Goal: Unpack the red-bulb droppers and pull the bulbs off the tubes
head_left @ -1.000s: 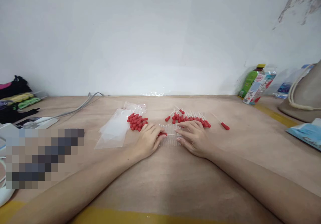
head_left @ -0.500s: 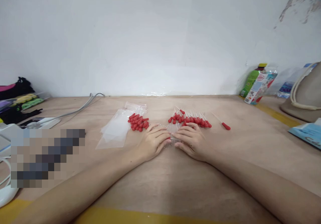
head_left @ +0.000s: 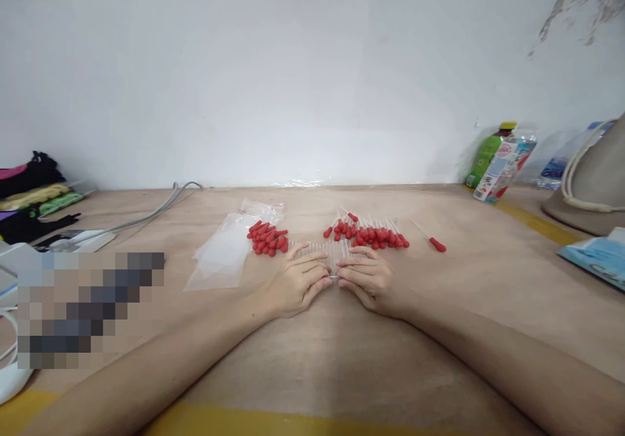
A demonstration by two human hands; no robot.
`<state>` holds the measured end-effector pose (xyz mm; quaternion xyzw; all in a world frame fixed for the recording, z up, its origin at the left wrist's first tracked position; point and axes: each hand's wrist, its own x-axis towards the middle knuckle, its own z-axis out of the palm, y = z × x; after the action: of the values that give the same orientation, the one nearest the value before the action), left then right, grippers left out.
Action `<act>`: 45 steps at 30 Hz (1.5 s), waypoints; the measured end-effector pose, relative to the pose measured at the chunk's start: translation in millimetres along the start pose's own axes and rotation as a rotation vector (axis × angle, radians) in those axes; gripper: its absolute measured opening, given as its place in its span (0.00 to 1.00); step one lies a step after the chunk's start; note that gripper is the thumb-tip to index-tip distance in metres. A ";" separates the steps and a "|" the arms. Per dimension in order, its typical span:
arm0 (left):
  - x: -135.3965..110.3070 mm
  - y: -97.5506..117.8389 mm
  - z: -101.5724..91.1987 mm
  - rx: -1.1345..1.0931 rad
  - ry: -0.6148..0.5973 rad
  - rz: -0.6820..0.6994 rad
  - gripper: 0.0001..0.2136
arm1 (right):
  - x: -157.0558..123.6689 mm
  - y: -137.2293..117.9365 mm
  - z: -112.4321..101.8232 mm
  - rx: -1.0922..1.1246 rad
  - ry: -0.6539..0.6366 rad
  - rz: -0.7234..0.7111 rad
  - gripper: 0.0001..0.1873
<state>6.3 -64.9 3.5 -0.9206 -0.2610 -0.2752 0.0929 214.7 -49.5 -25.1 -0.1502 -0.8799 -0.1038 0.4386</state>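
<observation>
My left hand and my right hand lie side by side on the wooden table, fingertips almost touching, fingers curled and pressed over a row of clear glass tubes. Just beyond the left hand sits a pile of red rubber bulbs. Beyond the right hand lies a row of droppers with red bulbs fitted. One finished dropper lies apart to the right.
Clear plastic bags lie left of the bulbs. A grey cable runs along the back left. Bottles stand at the back right near a hat and a blue packet. Dark clutter sits at far left.
Both hands have drawn together over the clear tubes; their fingertips were apart a second ago and now nearly meet, bunching the tubes between them.
</observation>
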 end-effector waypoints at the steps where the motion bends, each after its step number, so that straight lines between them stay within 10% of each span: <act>1: -0.2 0.0 -0.1 -0.006 -0.001 0.000 0.08 | 0.0 0.1 0.3 0.002 0.009 -0.013 0.07; 22: -8.3 -0.8 -8.0 -0.040 -0.039 0.018 0.08 | -1.7 -4.1 -11.1 0.013 -0.006 -0.056 0.10; 33: -18.1 -36.9 -17.0 -0.032 0.164 -0.271 0.09 | -5.0 18.5 -15.8 -0.294 0.084 0.389 0.08; 45: -8.5 -81.8 -40.1 -0.022 0.315 -0.670 0.14 | 14.4 9.0 5.7 -0.208 0.057 0.467 0.08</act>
<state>-61.6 -11.9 34.3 -0.7313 -0.5276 -0.4315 0.0266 205.4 -36.9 -16.4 -0.3907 -0.7931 -0.0938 0.4577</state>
